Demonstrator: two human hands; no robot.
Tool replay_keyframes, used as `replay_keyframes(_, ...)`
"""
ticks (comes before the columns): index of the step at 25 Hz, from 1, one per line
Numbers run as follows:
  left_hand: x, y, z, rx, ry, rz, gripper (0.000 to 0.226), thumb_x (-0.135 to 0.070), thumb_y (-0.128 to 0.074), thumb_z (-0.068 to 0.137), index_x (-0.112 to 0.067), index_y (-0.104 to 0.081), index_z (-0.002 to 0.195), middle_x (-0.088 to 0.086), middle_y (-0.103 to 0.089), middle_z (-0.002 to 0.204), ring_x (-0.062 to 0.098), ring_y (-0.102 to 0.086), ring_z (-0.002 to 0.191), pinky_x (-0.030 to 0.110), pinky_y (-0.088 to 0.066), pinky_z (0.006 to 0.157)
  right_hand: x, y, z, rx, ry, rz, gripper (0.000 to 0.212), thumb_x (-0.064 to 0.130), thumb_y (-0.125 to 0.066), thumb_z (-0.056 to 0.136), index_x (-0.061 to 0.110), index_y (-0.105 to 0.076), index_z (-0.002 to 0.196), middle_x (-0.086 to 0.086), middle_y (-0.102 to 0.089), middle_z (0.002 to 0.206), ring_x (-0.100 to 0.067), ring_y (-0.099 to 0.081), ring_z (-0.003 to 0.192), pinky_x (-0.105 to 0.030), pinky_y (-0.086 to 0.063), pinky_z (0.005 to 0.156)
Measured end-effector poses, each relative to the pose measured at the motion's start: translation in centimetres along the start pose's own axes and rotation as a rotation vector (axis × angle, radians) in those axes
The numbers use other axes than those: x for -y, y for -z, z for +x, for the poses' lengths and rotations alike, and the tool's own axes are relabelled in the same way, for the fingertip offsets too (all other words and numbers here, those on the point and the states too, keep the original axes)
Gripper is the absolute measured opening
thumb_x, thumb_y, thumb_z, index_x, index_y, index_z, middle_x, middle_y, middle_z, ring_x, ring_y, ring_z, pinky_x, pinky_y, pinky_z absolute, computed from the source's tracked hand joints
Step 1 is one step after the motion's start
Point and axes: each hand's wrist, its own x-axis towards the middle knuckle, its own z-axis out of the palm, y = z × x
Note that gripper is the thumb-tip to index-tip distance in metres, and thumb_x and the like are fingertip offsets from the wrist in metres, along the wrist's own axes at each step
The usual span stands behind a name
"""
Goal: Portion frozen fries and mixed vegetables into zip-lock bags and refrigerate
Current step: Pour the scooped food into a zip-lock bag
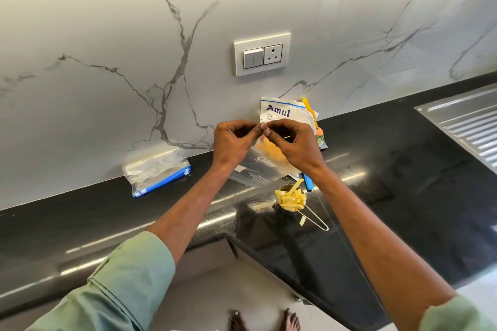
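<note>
My left hand [233, 142] and my right hand [289, 144] meet above the black counter, both pinching the top edge of a clear zip-lock bag [258, 166] that hangs below them with yellow fries inside. Behind my hands a white Amul fries packet [282, 113] leans against the marble wall. Beside it a mixed vegetable packet [321, 140] shows only in part. A small steel cup [291, 200] with a wire handle stands on the counter in front, full of fries. One loose fry [302, 220] lies by its handle.
A stack of empty zip-lock bags with blue strips [158, 172] lies at the left against the wall. A blue clip [308, 183] lies near the cup. A steel sink drainboard [465, 123] is at the far right. A switch and socket plate [262, 54] is on the wall.
</note>
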Motion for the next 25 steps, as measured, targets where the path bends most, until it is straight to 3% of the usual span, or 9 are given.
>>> replay_keyframes(3,-0.2,0.3,0.0,0.009,0.102,-0.143,0.022,-0.026,-0.082,0.086,-0.009,-0.081,0.1,0.003,-0.08,0.091,0.018,-0.077,0.09,0.029,-0.06,0.084,0.3,0.0,0.3,0.023,0.012,0.017,0.016,0.025,-0.078,0.095,0.015,-0.078,0.108,0.003,-0.078,0.097,-0.016,-0.074,0.093,-0.043,-0.063,0.084)
replay_keyframes(7,-0.3,0.0,-0.3,-0.055,0.053,-0.11,0.019,-0.025,-0.081,0.087,-0.011,-0.081,0.099,0.003,-0.08,0.09,0.019,-0.077,0.088,0.034,-0.062,0.082,0.4,-0.3,0.6,0.034,0.029,-0.053,0.01,0.021,-0.075,0.095,0.013,-0.077,0.101,0.003,-0.077,0.092,-0.013,-0.073,0.087,-0.041,-0.063,0.079)
replay_keyframes(14,-0.5,1.1,0.6,-0.325,0.056,-0.227,0.005,-0.021,-0.081,0.087,-0.025,-0.079,0.09,0.005,-0.079,0.088,0.025,-0.075,0.093,0.036,-0.062,0.087,-1.5,0.9,-0.4,-0.025,-0.034,-0.104,0.002,0.022,-0.076,0.091,0.021,-0.075,0.091,0.011,-0.074,0.087,-0.013,-0.07,0.085,-0.051,-0.061,0.074)
replay_keyframes(18,-0.5,2.6,1.5,-0.515,0.101,-0.304,0.005,-0.019,-0.081,0.087,-0.019,-0.078,0.092,-0.001,-0.078,0.085,0.027,-0.074,0.098,0.036,-0.061,0.092,-2.5,2.1,-1.8,-0.025,-0.074,-0.111,0.003,0.016,-0.076,0.092,0.017,-0.074,0.092,0.008,-0.073,0.09,-0.012,-0.069,0.086,-0.049,-0.062,0.074)
replay_keyframes(22,-0.2,2.2,1.2,-0.543,0.098,-0.176,0.016,-0.029,-0.078,0.09,-0.017,-0.076,0.099,-0.005,-0.075,0.089,0.013,-0.069,0.094,0.037,-0.059,0.093,-2.4,2.0,-2.4,-0.016,-0.069,-0.104,0.004,0.015,-0.076,0.092,0.016,-0.072,0.093,0.005,-0.072,0.092,-0.015,-0.07,0.086,-0.046,-0.063,0.071)
replay_keyframes(25,-0.5,1.2,-0.3,-0.636,0.102,-0.012,0.043,-0.05,-0.075,0.088,-0.019,-0.058,0.112,-0.006,-0.057,0.102,0.01,-0.055,0.094,0.032,-0.053,0.091,-2.3,2.0,-2.7,-0.067,-0.078,-0.088,0.006,0.018,-0.076,0.094,0.017,-0.071,0.095,0.006,-0.072,0.093,-0.014,-0.07,0.084,-0.044,-0.063,0.07)
